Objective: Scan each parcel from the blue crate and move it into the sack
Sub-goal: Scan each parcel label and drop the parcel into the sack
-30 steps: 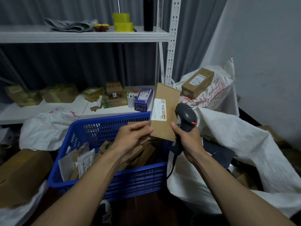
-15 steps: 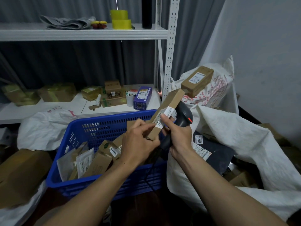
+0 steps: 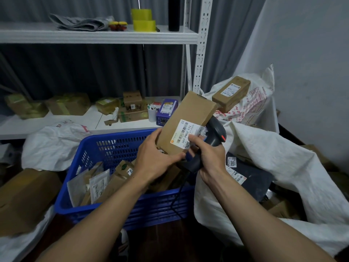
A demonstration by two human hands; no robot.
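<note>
- One brown flat parcel [image 3: 186, 114] is held up in the air near the middle of the view. It is tilted, and its upper end points to 1 o'clock.
- One white barcode label [image 3: 184, 134] faces the camera on its lower half.
- The left hand [image 3: 154, 159] holds the lower end of the parcel. Its grip is closed around it, with the thumb along the bottom edge.
- The right hand [image 3: 210, 160] has its grip closed on the handle of one dark scanner [image 3: 216, 133]. Its thumb rests on the label.
- The head of the scanner is just behind the parcel, at 4 o'clock from its centre.
- One black cable [image 3: 177, 198] hangs from the scanner in front of the crate.
- One blue crate [image 3: 151, 205] stands at 7 o'clock from the parcel. It contains several parcels which overlap, so I cannot count them exactly.
- One white sack [image 3: 268, 157] lies open at 4 o'clock. One dark parcel [image 3: 253, 179] is visible in its opening.
- One more brown box [image 3: 231, 92] lies on a second printed sack [image 3: 253, 104] at 2 o'clock.
- Two yellow tape rolls [image 3: 143, 20] are stacked on the upper shelf [image 3: 94, 35] at 12 o'clock.
</note>
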